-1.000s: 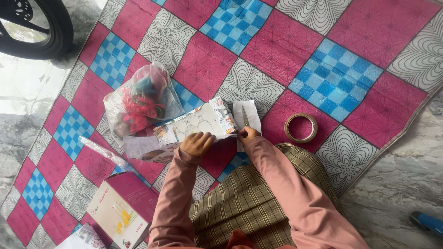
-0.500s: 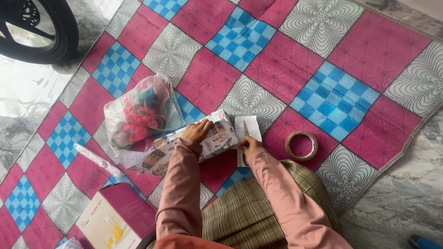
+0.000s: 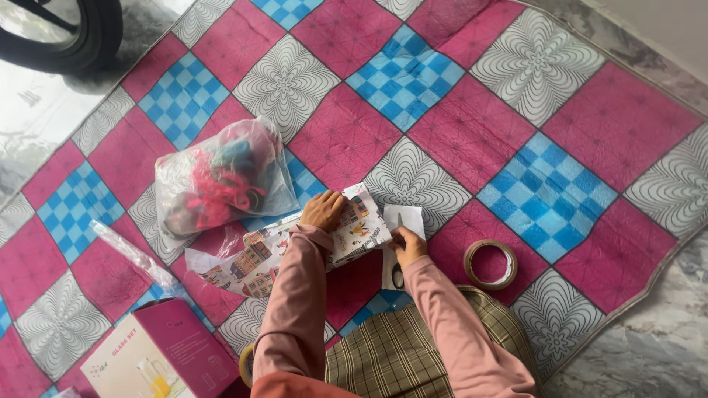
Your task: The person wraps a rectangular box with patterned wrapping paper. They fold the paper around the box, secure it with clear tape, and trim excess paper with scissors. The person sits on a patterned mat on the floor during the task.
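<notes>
L hand (image 3: 324, 210) lies flat, fingers spread, on the half-wrapped parcel (image 3: 352, 225) in picture-print paper, which sits on the quilt (image 3: 472, 133) just in front of the person's lap. R hand (image 3: 408, 245) rests on the scissors (image 3: 398, 258) atop a white paper slip (image 3: 403, 221); fingers look curled on them, tho the grip is hard to make out. Risks, imo: the fold could spring open if the L hand lifts, and the blades could nick the wrap since they're right beside it.

Left hand shifts onto the parcel's top
The left hand (image 3: 323, 210) now rests toward 12 o'clock on the wrapped box (image 3: 354, 225), covering its top edge.
</notes>
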